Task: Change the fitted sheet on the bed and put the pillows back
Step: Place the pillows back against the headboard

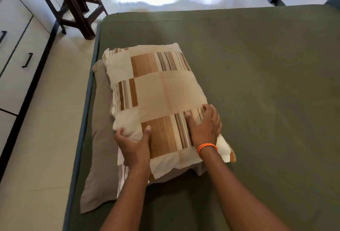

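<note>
- I see both bare hands on the top pillow, a cream, tan and brown patchwork-striped pillow (158, 90) that lies on the left part of the bed
- My left hand (133, 146) grips the near-left corner of that pillow: the fingers curl round the edge while the thumb lies on top of the cover
- My right hand (205, 126) lies flat on the near-right part of the same pillow, fingers straight and spread, pressing down on the fabric; it wears an orange braided cord bracelet (207, 147) at the wrist
- The two hands sit apart, with a strip of brown patterned cover showing between them
- Under the patterned pillow lies a second pillow in a plain taupe fabric case (100, 138), sticking out on the left side and at the near-left end, close to the edge of the mattress
- The olive-green fitted sheet (257, 83) covers the mattress and looks smooth across the right and far parts of the bed
- Left of the bed I can make out a pale tiled floor (46, 129), and beyond it a white cabinet front with dark bar handles (27, 60)
- Past the far-left corner of the bed stands a dark brown wooden stool (77, 9), its legs on the floor
</note>
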Demonstrator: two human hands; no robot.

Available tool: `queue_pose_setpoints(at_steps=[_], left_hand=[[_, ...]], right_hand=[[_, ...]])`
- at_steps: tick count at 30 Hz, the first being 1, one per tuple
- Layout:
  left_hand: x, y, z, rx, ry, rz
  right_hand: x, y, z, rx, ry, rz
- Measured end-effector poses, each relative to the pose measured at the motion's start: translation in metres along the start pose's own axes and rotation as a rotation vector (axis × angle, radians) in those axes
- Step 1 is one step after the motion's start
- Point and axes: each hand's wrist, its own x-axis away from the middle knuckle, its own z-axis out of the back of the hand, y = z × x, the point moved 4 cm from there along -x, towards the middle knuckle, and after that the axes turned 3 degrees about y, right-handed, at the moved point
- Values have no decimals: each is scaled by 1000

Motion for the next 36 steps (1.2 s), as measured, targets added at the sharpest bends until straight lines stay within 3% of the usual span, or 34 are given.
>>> queue_pose_setpoints(at_steps=[3, 8, 10, 20, 31, 36], left_hand=[[-6, 4, -19, -34, 28, 10], [-6, 13, -27, -84, 26, -7], [3, 19, -27, -65, -50, -7], [113, 11, 52, -29, -217, -50], [338, 10, 204, 1, -343, -171], [447, 14, 239, 19, -407, -262]], right_hand=[[-33, 15, -10, 65, -211, -141], [-48, 29, -18, -215, -395, -344], [-43, 30, -16, -341, -365, -364], [91, 58, 81, -377, -178, -304], [289, 67, 308, -425, -17, -196], [339, 91, 414, -413, 57, -160]])
